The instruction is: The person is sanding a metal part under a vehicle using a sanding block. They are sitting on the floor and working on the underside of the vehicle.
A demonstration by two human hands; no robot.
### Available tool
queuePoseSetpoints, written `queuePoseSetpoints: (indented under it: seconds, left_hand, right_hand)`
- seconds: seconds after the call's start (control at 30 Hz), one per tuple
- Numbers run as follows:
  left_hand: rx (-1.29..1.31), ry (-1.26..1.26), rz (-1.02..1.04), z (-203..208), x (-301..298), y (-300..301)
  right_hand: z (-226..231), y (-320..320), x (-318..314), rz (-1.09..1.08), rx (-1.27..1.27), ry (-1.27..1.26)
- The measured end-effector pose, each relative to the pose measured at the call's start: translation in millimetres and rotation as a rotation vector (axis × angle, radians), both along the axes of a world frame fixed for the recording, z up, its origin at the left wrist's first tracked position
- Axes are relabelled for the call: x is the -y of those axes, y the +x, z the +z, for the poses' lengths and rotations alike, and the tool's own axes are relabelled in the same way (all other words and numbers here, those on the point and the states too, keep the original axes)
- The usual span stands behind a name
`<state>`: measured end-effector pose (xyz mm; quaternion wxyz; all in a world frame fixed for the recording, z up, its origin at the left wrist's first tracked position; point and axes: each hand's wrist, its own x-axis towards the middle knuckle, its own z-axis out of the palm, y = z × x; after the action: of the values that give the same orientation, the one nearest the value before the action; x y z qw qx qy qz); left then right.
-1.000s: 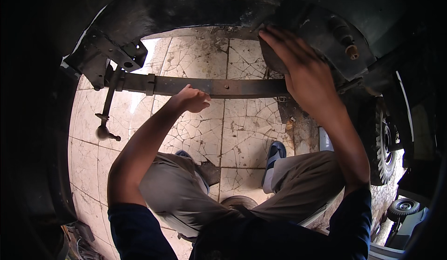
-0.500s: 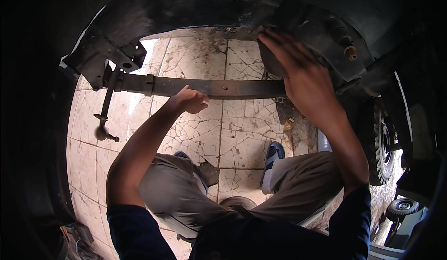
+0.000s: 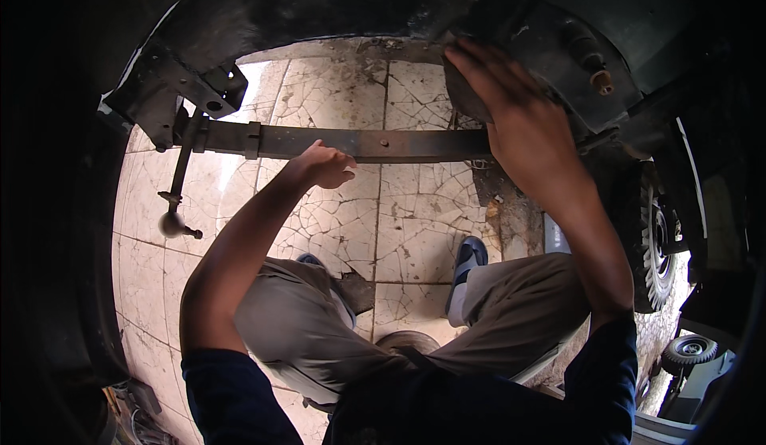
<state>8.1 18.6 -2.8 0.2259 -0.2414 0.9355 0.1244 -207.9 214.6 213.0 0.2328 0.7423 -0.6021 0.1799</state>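
Note:
A dark steel leaf spring (image 3: 431, 147) with a clip band (image 3: 253, 140) runs crosswise under the black curved body (image 3: 343, 14) of a vehicle. Just below the leaf spring's middle is my left hand (image 3: 325, 164), its fingers curled in; whatever they may hold is hidden. My right hand (image 3: 536, 130) reaches higher, with fingers stretched flat along the black underside. Beside its palm shows a dark flat piece (image 3: 465, 94); whether that is fixed to the vehicle or under my hand, I cannot tell. My right wrist crosses in front of the spring's right end.
A rod with a ball end (image 3: 172, 223) hangs at the left, below a bracket with holes (image 3: 214, 94). A threaded fitting (image 3: 600, 80) juts down at the upper right. Treaded wheels (image 3: 656, 242) stand at the right. Cracked tiles (image 3: 415, 214) cover the floor.
My view has shifted slightly, so the vehicle parts sit a little higher. The right fingers, more blurred before, have moved slightly on the black surface. My left hand keeps its place by the spring.

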Motion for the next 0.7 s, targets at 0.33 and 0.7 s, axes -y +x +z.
queuePoseSetpoints:
  seconds: [0.33, 0.7]
  left_hand:
    - [-0.013, 0.004, 0.0, -2.2, 0.5, 1.8]
    - [-0.024, 0.021, 0.003, -3.9, 4.4, 0.4]
  right_hand:
    - [1.5, -0.6, -2.7, -0.014, 0.061, 0.057]
    - [3.9, -8.8, -5.1, -0.006, 0.146, 0.137]
